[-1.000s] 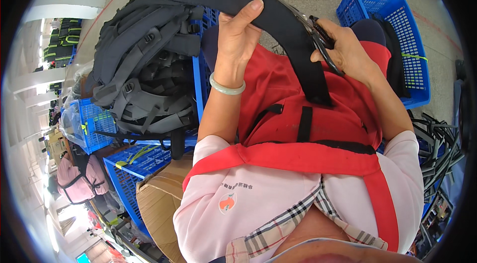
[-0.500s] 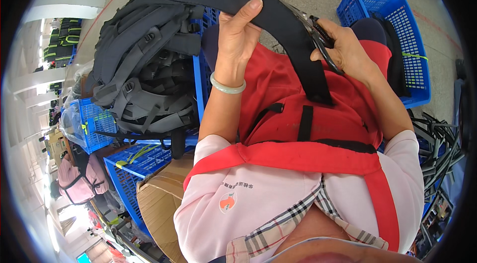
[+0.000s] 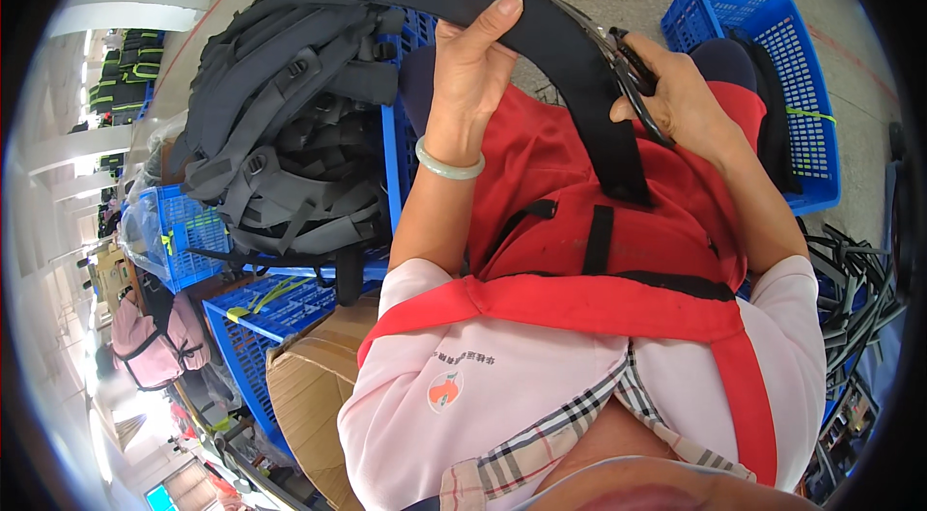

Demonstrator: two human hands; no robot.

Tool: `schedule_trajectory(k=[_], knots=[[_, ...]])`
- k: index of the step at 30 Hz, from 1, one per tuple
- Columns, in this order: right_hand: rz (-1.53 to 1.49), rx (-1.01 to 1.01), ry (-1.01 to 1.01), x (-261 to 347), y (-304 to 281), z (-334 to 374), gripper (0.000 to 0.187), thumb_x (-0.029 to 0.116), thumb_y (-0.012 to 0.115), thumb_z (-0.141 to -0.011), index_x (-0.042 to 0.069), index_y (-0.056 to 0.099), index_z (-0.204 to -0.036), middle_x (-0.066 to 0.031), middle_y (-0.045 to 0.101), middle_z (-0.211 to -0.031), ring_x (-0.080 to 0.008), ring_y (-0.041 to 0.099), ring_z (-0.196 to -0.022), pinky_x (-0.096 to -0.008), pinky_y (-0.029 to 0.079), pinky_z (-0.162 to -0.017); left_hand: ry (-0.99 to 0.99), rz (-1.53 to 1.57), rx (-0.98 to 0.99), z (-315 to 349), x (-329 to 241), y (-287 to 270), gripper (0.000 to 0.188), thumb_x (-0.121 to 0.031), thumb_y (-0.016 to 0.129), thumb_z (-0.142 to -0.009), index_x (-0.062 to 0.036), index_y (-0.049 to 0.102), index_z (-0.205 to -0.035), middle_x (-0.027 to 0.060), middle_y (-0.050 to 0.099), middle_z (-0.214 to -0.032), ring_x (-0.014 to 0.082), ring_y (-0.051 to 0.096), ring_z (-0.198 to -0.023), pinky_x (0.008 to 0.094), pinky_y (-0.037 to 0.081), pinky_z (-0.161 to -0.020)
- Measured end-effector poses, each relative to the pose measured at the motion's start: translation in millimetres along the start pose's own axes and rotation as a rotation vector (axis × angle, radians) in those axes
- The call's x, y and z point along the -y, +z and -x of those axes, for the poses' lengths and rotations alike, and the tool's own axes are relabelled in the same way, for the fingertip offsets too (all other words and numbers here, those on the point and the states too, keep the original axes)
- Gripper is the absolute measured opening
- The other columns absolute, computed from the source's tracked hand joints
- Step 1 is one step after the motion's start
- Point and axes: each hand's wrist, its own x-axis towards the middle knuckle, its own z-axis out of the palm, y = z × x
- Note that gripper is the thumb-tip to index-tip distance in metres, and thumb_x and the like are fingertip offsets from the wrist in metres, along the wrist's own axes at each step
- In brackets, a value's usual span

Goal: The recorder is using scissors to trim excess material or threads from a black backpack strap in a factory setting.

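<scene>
A long, curved black padded shoulder strap (image 3: pixel 570 47) stretches across my lap, its rounded far end near the pile at upper left and its narrow end over my red apron (image 3: pixel 541 163). My left hand (image 3: pixel 475 67) grips it around mid-length, thumb on top and fingers underneath. In my right hand (image 3: pixel 671 91) is a pair of scissors (image 3: pixel 637 76) with dark handles, held against the strap's right edge. The blades point along that edge toward the far end; how far apart they are is hard to make out.
Many grey-black padded straps (image 3: pixel 280 115) are heaped on blue crates at left. Another blue crate (image 3: pixel 806 105) with dark pieces inside stands at right. A cardboard piece (image 3: pixel 314 395) leans beside a blue crate at lower left. Dark strips (image 3: pixel 850 289) lie in a tangle at right.
Both hands, the strap and the scissors appear slightly farther right, along with the surroundings. Their grips look the same.
</scene>
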Motion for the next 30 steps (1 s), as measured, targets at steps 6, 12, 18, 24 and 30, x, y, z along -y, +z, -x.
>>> schedule_trajectory(k=[6, 12, 18, 24, 30], knots=[[0.036, -0.035, -0.075, 2, -5, -2, 0.053, 0.031, 0.083, -0.069, 0.002, 0.049, -0.098, -0.0064, 0.041, -0.063, -0.0149, 0.037, -0.059, -0.0309, 0.034, -0.054, 0.022, -0.023, 0.021, -1, 3, 3, 0.02, 0.005, 0.064, -0.084, -0.006, 0.065, -0.1, 0.0047, 0.067, -0.096, 0.0163, 0.065, -0.087, 0.0321, 0.054, -0.082], [0.123, -0.043, -0.098, 7, -5, -1, 0.062, 0.033, 0.083, -0.067, 0.002, 0.046, -0.105, -0.0107, 0.047, -0.067, -0.0249, 0.043, -0.062, -0.0365, 0.04, -0.059, 0.003, -0.03, -0.001, -1, 4, 4, 0.02, 0.005, 0.064, -0.084, -0.0057, 0.064, -0.1, 0.0046, 0.067, -0.095, 0.0165, 0.065, -0.088, 0.0318, 0.054, -0.081], [0.132, 0.014, -0.032, 14, -8, 0, 0.06, 0.036, 0.081, -0.069, 0.001, 0.047, -0.104, -0.0109, 0.046, -0.068, -0.0242, 0.042, -0.063, -0.0358, 0.04, -0.061, 0.009, -0.019, 0.01, -2, 4, 2, 0.019, 0.006, 0.063, -0.084, -0.006, 0.065, -0.099, 0.005, 0.067, -0.095, 0.0168, 0.066, -0.088, 0.0314, 0.054, -0.081], [0.043, 0.027, -0.036, 4, -10, -1, 0.059, 0.036, 0.082, -0.069, 0.002, 0.048, -0.103, -0.0087, 0.042, -0.068, -0.0192, 0.041, -0.064, -0.0328, 0.038, -0.059, -0.014, 0.001, -0.005, -2, 6, 0, 0.019, 0.006, 0.064, -0.084, -0.0056, 0.065, -0.099, 0.0052, 0.068, -0.095, 0.0172, 0.066, -0.088, 0.0321, 0.054, -0.082], [0.059, -0.082, -0.111, 5, -6, 5, 0.053, 0.031, 0.082, -0.069, 0.003, 0.051, -0.101, -0.008, 0.044, -0.067, -0.0193, 0.041, -0.064, -0.0326, 0.039, -0.06, 0.005, 0.008, 0.018, -3, 1, -5, 0.021, 0.004, 0.062, -0.085, -0.0068, 0.064, -0.102, 0.0052, 0.067, -0.096, 0.0202, 0.065, -0.092, 0.0368, 0.052, -0.089]])
